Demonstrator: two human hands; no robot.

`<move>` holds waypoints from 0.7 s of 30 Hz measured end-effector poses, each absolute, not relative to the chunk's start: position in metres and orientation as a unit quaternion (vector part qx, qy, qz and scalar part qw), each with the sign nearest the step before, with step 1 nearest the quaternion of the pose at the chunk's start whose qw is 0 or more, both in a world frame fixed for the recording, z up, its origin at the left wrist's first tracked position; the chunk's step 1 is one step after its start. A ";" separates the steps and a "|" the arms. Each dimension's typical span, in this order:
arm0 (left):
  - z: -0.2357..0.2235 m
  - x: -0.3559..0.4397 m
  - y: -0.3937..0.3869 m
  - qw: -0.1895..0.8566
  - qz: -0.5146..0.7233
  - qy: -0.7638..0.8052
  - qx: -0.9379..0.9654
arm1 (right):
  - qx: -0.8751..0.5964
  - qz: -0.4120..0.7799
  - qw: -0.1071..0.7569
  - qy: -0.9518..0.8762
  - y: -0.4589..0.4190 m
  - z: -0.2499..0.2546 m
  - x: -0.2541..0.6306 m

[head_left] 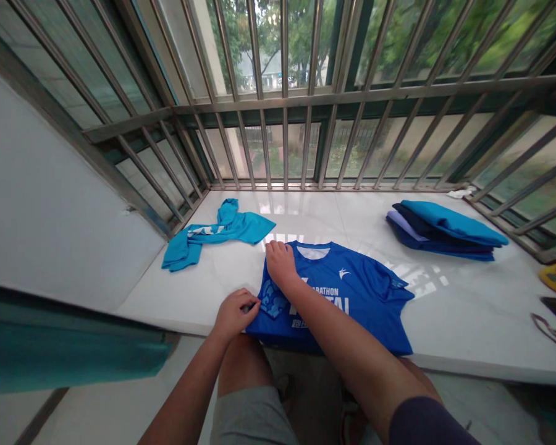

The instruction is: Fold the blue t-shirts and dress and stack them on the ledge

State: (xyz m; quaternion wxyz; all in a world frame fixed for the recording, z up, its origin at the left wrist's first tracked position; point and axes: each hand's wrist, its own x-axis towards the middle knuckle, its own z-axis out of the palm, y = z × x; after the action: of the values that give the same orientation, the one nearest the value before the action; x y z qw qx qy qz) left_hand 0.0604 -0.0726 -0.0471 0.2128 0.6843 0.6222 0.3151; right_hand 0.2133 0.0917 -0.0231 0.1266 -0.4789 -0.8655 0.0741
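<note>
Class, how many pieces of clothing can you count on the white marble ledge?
At least 5: the blue marathon T-shirt under the right hand, a crumpled teal garment at left, and three or more in the folded stack at right; others may be hidden there.

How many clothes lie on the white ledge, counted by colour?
Turquoise: 2 (crumpled garment, stack's top layer)
Royal blue: 2 (marathon T-shirt, stack's bottom layer)
Navy: 1 (stack's navy layer)
Lavender: 1 (stack's lavender layer)
Total: 6, though the stack's layers are hard to separate
</note>
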 end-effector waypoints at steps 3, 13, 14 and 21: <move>-0.050 0.059 -0.072 0.212 0.309 0.627 0.683 | -0.432 0.096 0.110 -0.890 0.080 -0.034 0.216; -0.048 0.057 -0.072 0.203 0.299 0.638 0.679 | -0.410 0.154 0.083 -0.895 0.087 -0.026 0.237; -0.048 0.057 -0.072 0.204 0.301 0.637 0.680 | -0.429 0.143 0.100 -0.886 0.084 -0.021 0.249; -0.054 0.051 -0.070 0.213 0.301 0.641 0.673 | -0.705 0.024 0.146 -0.694 0.038 0.007 0.436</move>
State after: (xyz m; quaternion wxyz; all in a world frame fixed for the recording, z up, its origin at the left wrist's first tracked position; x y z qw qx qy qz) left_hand 0.0512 -0.0696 -0.0540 0.2132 0.6729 0.6410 0.3015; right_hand 0.4361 0.0379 0.0070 0.1464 -0.7046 -0.6939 0.0242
